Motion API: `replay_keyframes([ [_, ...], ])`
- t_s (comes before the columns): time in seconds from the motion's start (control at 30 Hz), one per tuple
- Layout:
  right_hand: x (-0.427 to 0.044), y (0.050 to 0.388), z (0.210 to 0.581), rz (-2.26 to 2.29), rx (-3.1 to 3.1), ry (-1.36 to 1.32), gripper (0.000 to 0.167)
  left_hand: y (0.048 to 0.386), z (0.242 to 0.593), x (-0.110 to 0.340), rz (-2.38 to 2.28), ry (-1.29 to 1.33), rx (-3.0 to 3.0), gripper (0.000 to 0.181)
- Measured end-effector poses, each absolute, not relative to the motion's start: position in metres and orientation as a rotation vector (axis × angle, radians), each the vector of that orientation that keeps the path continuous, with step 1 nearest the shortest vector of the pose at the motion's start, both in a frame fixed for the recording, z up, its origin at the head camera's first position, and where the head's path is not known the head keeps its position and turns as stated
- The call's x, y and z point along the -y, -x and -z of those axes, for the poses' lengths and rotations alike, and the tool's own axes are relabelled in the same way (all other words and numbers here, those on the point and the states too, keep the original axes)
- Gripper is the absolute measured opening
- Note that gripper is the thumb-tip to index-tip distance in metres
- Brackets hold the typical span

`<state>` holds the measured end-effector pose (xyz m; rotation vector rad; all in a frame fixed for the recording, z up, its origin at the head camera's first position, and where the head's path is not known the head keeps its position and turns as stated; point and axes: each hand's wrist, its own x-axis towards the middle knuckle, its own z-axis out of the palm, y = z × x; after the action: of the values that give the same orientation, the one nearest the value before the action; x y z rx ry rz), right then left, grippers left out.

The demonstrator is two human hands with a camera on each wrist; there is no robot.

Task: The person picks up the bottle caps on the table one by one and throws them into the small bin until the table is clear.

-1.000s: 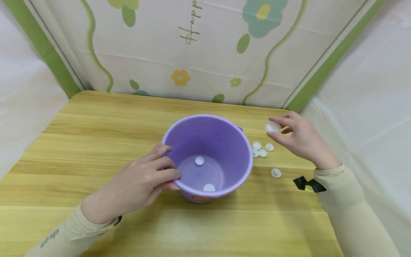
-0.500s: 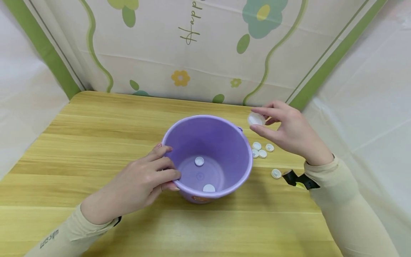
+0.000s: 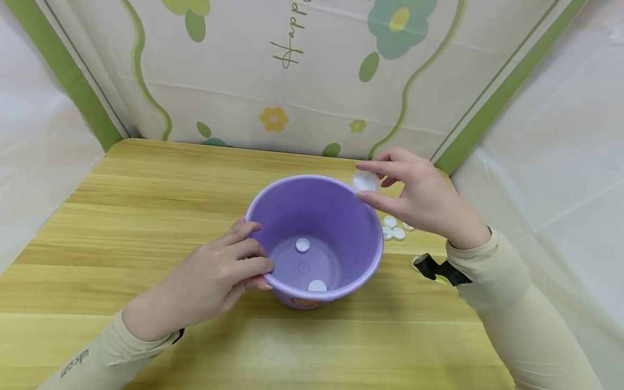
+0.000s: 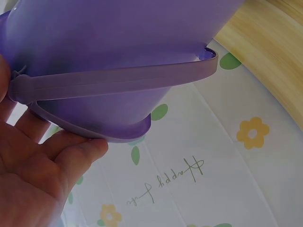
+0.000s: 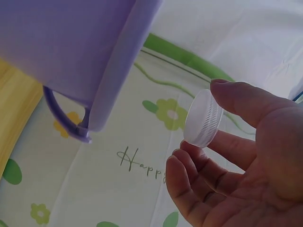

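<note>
Right hand (image 3: 416, 192) and pinched cap (image 3: 365, 182) have moved left since the earlier frame, near the bucket (image 3: 322, 206), right of centre. The left hand (image 3: 209, 276) grips the bucket, centre-left; loosening the pinch early might drop the cap outside.

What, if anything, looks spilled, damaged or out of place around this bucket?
Nothing looks spilled or damaged. The only mild oddity: one white cap, partly hidden by the black wrist device, lies on the table apart from the cluster of caps.
</note>
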<state>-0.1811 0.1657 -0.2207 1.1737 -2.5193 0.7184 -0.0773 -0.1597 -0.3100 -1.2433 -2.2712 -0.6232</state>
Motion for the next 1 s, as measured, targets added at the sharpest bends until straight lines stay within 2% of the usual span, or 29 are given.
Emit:
replay_keyframes([
  [1.0,-0.14,0.17,0.227,-0.716,2.505,-1.371,0.046,0.075,0.309,0.158,0.622,1.233,2.293,0.04],
])
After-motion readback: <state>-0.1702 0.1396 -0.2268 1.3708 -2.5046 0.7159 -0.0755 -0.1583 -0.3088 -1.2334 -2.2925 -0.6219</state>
